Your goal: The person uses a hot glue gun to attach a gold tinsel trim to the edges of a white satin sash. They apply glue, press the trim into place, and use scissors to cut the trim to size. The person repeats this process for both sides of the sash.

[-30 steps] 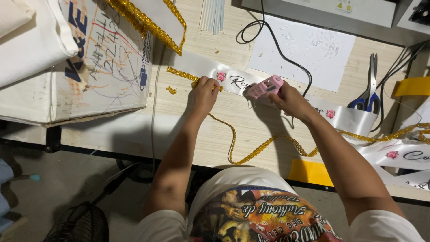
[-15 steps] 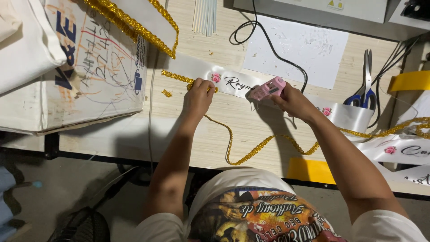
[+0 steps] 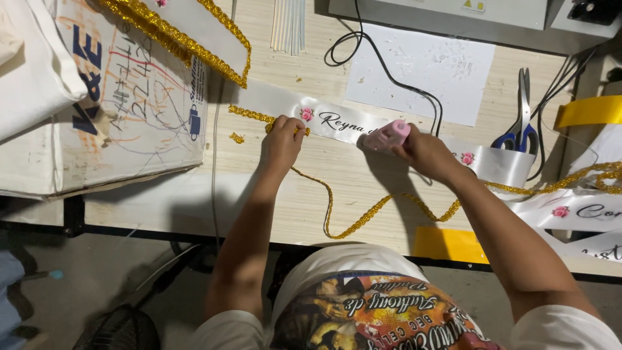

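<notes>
The fingers of the left hand (image 3: 283,135) are curled down and pinch the gold braided trim (image 3: 337,217) against the near edge of the white satin sash (image 3: 337,120), just beside the sash's small pink rose print. The fingers of the right hand (image 3: 424,152) are wrapped tight around a pink glue gun (image 3: 387,135), whose tip rests on the sash, further along the sash from the left hand. The sash lies flat on the wooden counter (image 3: 363,181), running under both hands. From the left hand the trim loops off the sash toward the person and then runs along the counter under the right forearm.

Beyond the sash, a black cord (image 3: 382,65) curls from the glue gun across a white sheet of paper (image 3: 421,65). Blue-handled scissors (image 3: 520,123) lie past the sash's far right end, and more sashes (image 3: 576,210) lie near that end. Left of the sash stands a scribbled cardboard box (image 3: 129,104) with gold trim draped over it. Thin white sticks (image 3: 288,24) lie beyond the sash's left end.
</notes>
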